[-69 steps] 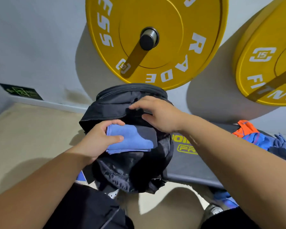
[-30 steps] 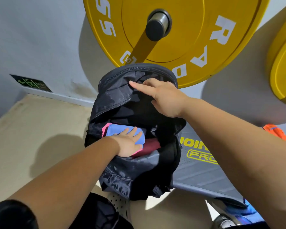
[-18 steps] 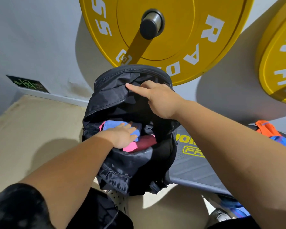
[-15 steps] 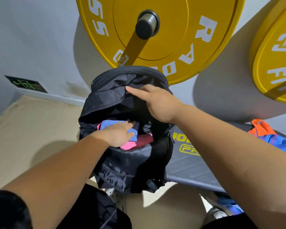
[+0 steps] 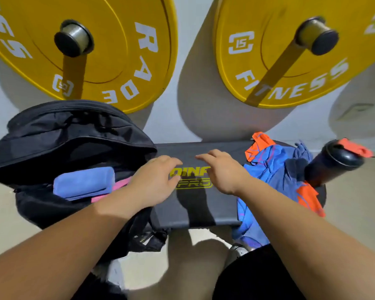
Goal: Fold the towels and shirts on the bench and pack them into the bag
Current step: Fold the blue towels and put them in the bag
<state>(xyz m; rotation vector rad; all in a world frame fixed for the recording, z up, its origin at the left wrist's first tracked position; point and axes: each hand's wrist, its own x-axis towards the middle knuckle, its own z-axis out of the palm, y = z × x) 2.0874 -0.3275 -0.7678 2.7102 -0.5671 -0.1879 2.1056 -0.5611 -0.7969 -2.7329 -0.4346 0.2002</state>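
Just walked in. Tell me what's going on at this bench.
A person is packing gym laundry into a black bag at the left end of the bench. A folded blue towel lies in its open mouth on top of a pink cloth. Both hands are empty: the left hand and right hand hover, fingers relaxed, over the bare middle of the bench. A crumpled blue and orange shirt lies unfolded at the right end, beside a dark bottle.

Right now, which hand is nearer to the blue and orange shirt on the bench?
Right. The right hand is over the bench, just beside the blue and orange shirt. The left hand is farther off, next to the open bag.
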